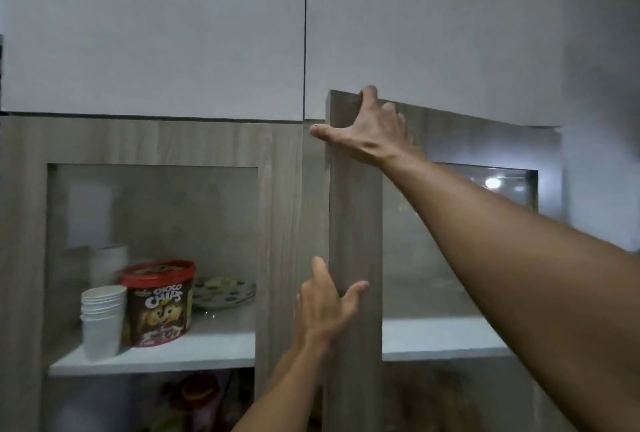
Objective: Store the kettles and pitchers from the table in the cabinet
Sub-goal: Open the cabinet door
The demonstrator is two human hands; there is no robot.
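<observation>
A wood-grain cabinet with glass-paned doors fills the view. Its right door (pixel 355 223) stands partly swung out toward me. My right hand (pixel 370 128) grips the top corner of that door, fingers over the upper edge and thumb pointing left. My left hand (pixel 327 300) is lower down at the door's left edge, fingers spread and curled around it. Through the right door's glass I see a white shelf (pixel 440 338) with nothing visible on it. No kettle or pitcher is in view.
The left door (pixel 280 223) is closed. Behind its glass stand a stack of white paper cups (pixel 103 320), a red-lidded Choco Chips tub (pixel 159 303) and a dotted plate (pixel 225 291). White upper cabinet doors (pixel 156 33) hang above. Blurred items sit on the lower shelf.
</observation>
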